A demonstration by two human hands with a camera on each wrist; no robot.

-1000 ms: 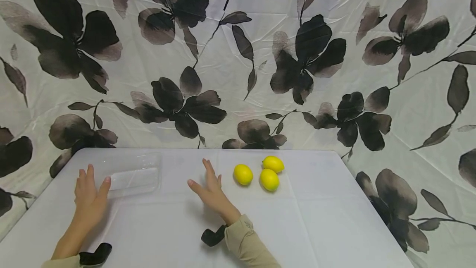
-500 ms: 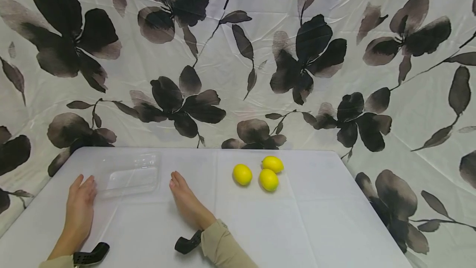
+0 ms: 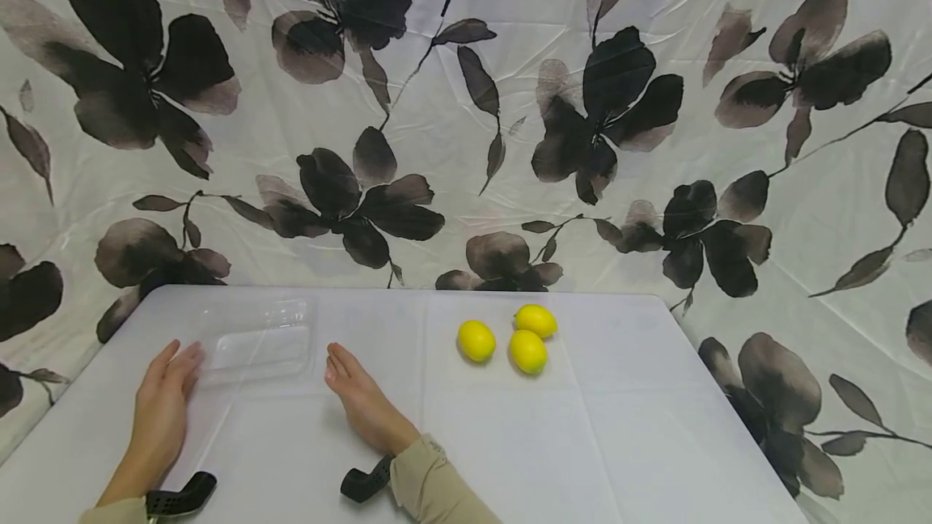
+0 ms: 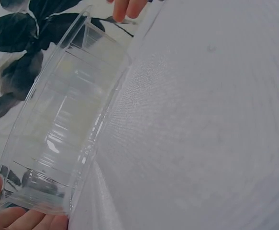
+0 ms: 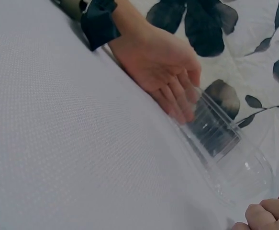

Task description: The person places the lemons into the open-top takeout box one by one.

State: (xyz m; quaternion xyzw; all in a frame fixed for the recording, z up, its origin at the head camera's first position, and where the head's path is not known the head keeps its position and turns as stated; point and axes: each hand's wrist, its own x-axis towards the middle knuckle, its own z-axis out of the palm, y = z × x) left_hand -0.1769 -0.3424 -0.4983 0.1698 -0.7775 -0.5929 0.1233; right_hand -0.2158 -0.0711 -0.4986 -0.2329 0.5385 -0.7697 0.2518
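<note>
A clear plastic container (image 3: 255, 346) lies on the white table's left side. My left hand (image 3: 160, 411) is at its left end, fingers fairly straight. In the right wrist view the left hand's fingertips (image 5: 182, 112) touch the container's end wall, with the thumb by the rim. To the right of the container is my right hand (image 3: 370, 403), held on edge with fingers together, holding nothing. A gap separates it from the container in the head view. Three yellow lemons (image 3: 476, 341) sit together farther right, away from both hands.
The white-covered table (image 3: 619, 427) ends at a back edge just behind the container and lemons. A floral curtain (image 3: 466, 103) hangs behind it. Both wrists carry a black camera mount (image 3: 182, 495).
My right hand has swung left from near the lemons toward the container, its spread fingers coming together. My left hand has dropped to the container's left end and edged slightly right.
</note>
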